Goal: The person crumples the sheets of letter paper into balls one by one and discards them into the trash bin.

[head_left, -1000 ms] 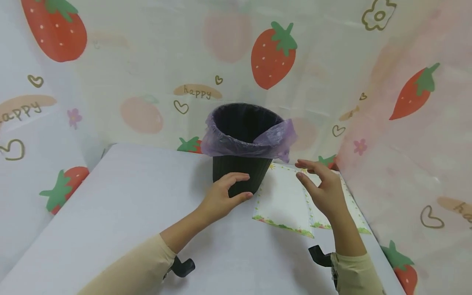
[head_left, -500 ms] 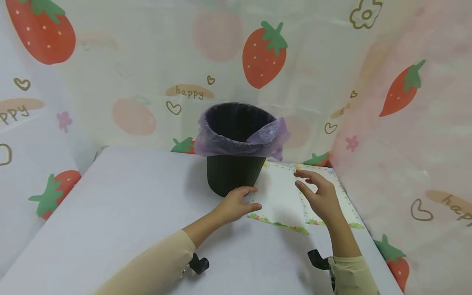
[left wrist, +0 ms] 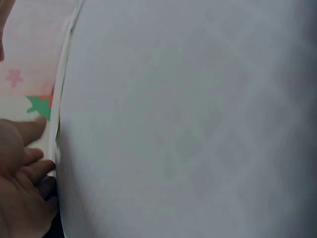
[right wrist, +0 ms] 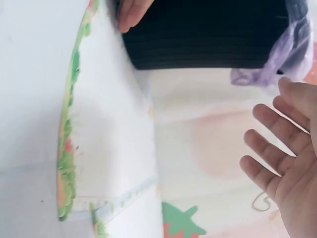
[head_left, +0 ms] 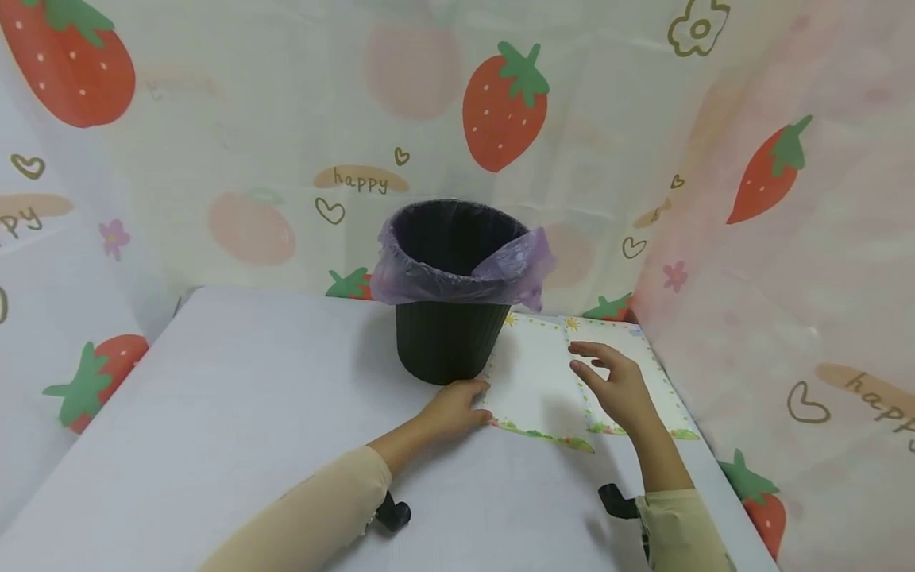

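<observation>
A dark ribbed trash bin (head_left: 446,342) stands upright, lined with a translucent purple plastic bag (head_left: 468,278) folded over its rim. To its right lie two white sheets of paper with a leafy, flowered border: a left sheet (head_left: 539,381) and a right sheet (head_left: 629,381). My left hand (head_left: 453,409) is low at the front of the bin, its fingertips right at the left sheet's near left edge, thumb and fingers apart. Over the right sheet hovers my right hand (head_left: 618,389), fingers spread and holding nothing; the right wrist view shows its open palm (right wrist: 292,168).
A white-covered table (head_left: 250,413) bears everything. Behind and to the sides rises a backdrop (head_left: 286,95) printed with strawberries and hearts. Dark camera mounts, one near each wrist, stick out from the left sleeve (head_left: 322,500) and the right sleeve (head_left: 679,528).
My left hand has left the side of the bin, moving right and down to the left sheet's edge. My right hand has lowered slightly. The head view has shifted a little.
</observation>
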Demonstrator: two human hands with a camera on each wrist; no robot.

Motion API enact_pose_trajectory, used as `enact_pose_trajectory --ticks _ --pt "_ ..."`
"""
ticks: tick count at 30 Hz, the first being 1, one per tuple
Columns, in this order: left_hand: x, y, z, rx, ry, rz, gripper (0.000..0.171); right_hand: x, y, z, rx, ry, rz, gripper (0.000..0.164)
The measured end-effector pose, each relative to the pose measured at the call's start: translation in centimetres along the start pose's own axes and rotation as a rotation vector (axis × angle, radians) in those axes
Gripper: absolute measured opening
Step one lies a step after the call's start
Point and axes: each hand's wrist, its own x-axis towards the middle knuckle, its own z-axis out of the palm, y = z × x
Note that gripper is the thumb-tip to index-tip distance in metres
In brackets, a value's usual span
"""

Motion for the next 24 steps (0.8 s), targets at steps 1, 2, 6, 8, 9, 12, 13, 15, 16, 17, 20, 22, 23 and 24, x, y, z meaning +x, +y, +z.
enact_pose_trajectory --ticks 1,2,6,8,9,12,13,15,16,17,20,22,23,24 --pt "0.0 0.1 0.2 0.024 0.009 -0.006 0.055 0.1 0.3 0.1 -0.002 -0.005 0.004 0.039" --pt "-0.1 0.1 0.3 0.055 0.017 -0.015 0.052 0.1 0.5 0.1 -0.005 -0.01 0.009 0.039" --pt "0.0 0.4 0.6 0.119 0.049 -0.035 0.051 0.4 1.5 0.4 -0.017 -0.034 0.05 0.04" --pt "0.0 0.5 0.6 0.12 0.053 -0.045 0.053 0.3 2.0 0.5 -0.029 -0.047 0.07 0.039" --pt "0.0 0.6 0.6 0.119 0.054 -0.046 0.054 0.3 2.3 0.6 -0.033 -0.054 0.078 0.039" --pt "-0.1 0.6 0.4 0.121 0.035 -0.047 0.057 0.2 3.2 0.8 -0.053 -0.078 0.092 0.04" --pt "-0.3 0.6 0.4 0.127 0.023 -0.046 0.059 0.1 3.5 0.8 -0.059 -0.087 0.095 0.041" --pt "-0.5 0.5 0.2 0.135 -0.008 -0.044 0.064 -0.1 4.1 1.0 -0.066 -0.104 0.105 0.041" --pt "-0.7 0.5 0.1 0.136 -0.021 -0.04 0.067 -0.3 4.4 1.0 -0.072 -0.111 0.111 0.04" --pt "-0.9 0.5 0.0 0.139 -0.035 -0.036 0.07 -0.5 4.7 1.1 -0.075 -0.116 0.12 0.04" --pt "-1.5 0.6 -0.2 0.131 -0.092 -0.03 0.079 -1.1 5.3 1.1 -0.075 -0.129 0.16 0.039" --pt "-2.0 0.7 -0.3 0.133 -0.127 -0.019 0.084 -1.5 5.7 1.2 -0.076 -0.133 0.188 0.039" --pt "-2.2 0.8 -0.3 0.134 -0.149 -0.015 0.087 -1.7 5.9 1.2 -0.079 -0.137 0.204 0.04" --pt "-2.5 0.9 -0.4 0.136 -0.167 -0.01 0.089 -1.8 6.1 1.2 -0.081 -0.144 0.216 0.042"
